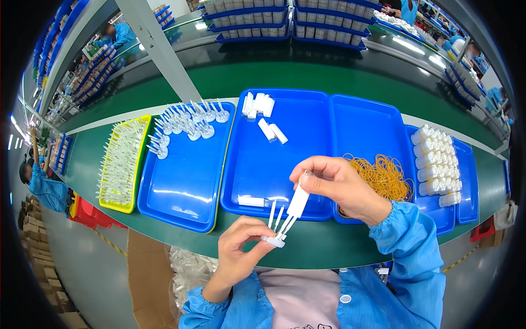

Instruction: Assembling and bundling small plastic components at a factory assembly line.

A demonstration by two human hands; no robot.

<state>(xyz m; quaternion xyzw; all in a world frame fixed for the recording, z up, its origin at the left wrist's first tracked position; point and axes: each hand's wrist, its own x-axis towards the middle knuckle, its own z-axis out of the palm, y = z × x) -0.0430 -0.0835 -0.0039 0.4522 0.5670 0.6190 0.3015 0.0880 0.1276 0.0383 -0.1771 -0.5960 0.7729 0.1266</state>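
Note:
My left hand (pixel 241 241) pinches the rim of a round, pale base with several upright white prongs (pixel 273 240). Between thumb and fingers of my right hand (pixel 345 189) is a slim white cylinder (pixel 298 201), tilted, its lower end at the tips of some prongs. Whether the prongs reach inside it I cannot make out. Just beyond, a blue tray (pixel 279 170) has another white cylinder (pixel 251 202) along its near edge. More white cylinders (pixel 263 104) lie at its far left.
Left are a blue tray (pixel 178 192) with similar pronged pieces (pixel 192 118) and a yellow tray (pixel 143 137) packed with pronged parts. Right are yellow rubber bands (pixel 383 178) and stacked white rolls (pixel 435 159) in blue trays. A grey post (pixel 159 49) stands behind; co-workers sit farther off.

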